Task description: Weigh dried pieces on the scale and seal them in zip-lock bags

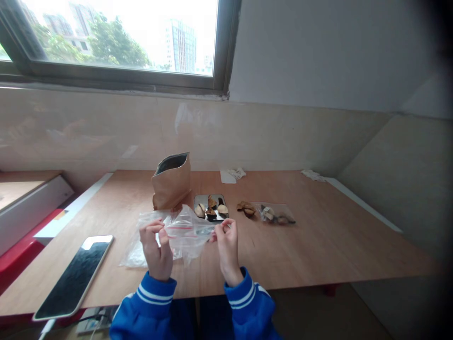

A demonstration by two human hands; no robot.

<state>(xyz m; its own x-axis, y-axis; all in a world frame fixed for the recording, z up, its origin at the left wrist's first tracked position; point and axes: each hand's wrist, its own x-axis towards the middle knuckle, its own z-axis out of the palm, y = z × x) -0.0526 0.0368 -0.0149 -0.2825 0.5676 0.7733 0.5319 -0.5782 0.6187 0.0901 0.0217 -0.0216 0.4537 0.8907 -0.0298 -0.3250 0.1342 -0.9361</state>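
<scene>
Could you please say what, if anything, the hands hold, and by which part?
The left hand and right hand pinch a clear plastic bag by opposite sides.

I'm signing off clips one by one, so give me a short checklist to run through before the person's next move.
1. Left hand gripping the clear bag: ok, pinching one side.
2. Right hand gripping it too: ok, pinching the other side.
3. Bag's mouth parted: cannot tell at this size.
4. Brown pouch upright with its top open: ok.
5. Pieces resting on the small tray: ok.
6. Phone away from both hands: ok, it lies apart at the left.
</scene>
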